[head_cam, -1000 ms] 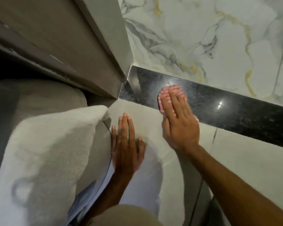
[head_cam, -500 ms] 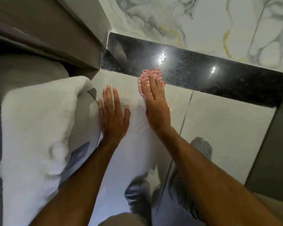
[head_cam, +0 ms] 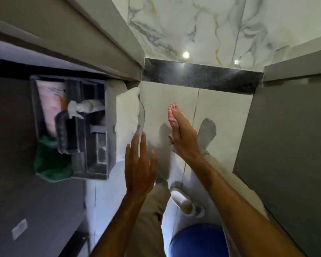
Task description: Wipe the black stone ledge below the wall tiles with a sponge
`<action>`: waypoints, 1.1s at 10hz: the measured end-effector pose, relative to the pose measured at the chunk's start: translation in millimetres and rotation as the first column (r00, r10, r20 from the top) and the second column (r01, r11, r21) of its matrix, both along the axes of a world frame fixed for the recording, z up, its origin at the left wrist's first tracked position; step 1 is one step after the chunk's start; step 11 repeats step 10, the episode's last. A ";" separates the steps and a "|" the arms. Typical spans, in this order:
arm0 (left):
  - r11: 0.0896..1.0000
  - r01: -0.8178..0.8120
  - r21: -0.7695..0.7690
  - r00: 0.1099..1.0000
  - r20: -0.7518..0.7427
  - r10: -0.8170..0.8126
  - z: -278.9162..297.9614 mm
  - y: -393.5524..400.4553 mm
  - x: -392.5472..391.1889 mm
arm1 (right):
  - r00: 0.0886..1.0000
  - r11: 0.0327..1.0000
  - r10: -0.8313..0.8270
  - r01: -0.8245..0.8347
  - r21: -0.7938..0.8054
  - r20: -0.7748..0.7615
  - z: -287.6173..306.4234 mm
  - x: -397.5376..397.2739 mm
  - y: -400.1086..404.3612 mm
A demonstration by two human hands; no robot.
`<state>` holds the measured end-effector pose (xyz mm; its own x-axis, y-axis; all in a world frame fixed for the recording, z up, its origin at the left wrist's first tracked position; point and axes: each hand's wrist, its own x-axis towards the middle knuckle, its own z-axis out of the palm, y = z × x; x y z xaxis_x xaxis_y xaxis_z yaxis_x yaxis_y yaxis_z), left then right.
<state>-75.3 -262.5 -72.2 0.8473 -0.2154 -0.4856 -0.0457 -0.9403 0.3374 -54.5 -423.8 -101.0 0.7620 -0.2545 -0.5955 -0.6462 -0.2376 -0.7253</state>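
The black stone ledge (head_cam: 202, 76) runs as a glossy dark strip under the white marble wall tiles (head_cam: 202, 25). My right hand (head_cam: 183, 138) holds a pink-and-white striped sponge (head_cam: 171, 112) flat under its fingers, off the ledge and well below it, over the pale tiles (head_cam: 220, 112). My left hand (head_cam: 139, 164) hangs in the air below and left of it with fingers spread and nothing in it.
A grey caddy (head_cam: 72, 127) with a spray bottle, a pink pack and a green cloth sits at the left beside a white towel (head_cam: 127, 115). Grey panels flank both sides. A blue round object (head_cam: 198, 240) and my legs are below.
The view has pulled back and away from the ledge. My right hand with the sponge has come off the ledge and downward; my left hand has lifted off the tile surface.
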 end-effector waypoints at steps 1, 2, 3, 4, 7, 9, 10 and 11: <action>1.000 -0.025 0.009 0.973 0.230 0.022 49.0 58.1 25.6 | 0.984 0.978 0.146 -0.160 0.133 0.106 64.3 13.3 38.7; 0.996 -0.088 0.016 0.911 0.405 0.074 57.9 125.0 65.2 | 0.954 0.922 0.261 -0.292 0.254 0.146 95.4 27.4 102.6; 0.993 -0.110 0.051 0.873 0.481 0.072 45.1 172.2 94.6 | 0.946 0.897 0.308 -0.324 0.301 0.102 93.5 35.0 166.0; 0.987 -0.008 0.161 0.883 0.465 -0.068 16.9 213.9 123.7 | 0.908 0.894 0.419 -0.414 0.170 0.007 65.4 41.1 250.5; 0.897 0.297 0.329 0.873 0.288 -0.394 -72.8 239.8 120.2 | 0.997 0.998 -0.060 0.059 -0.024 -0.054 -61.9 16.0 355.1; 0.918 0.284 0.277 0.883 0.299 -0.363 -80.3 245.4 125.4 | 0.935 0.916 0.337 -0.352 -0.193 -0.110 -80.9 3.4 352.9; 0.927 0.271 0.260 0.922 0.205 -0.327 -40.5 243.1 108.8 | 0.933 0.923 0.361 -0.359 -0.139 -0.012 -13.4 -4.7 337.3; 0.927 0.271 0.260 0.922 0.205 -0.327 -40.5 243.1 108.8 | 0.933 0.923 0.361 -0.359 -0.139 -0.012 -13.4 -4.7 337.3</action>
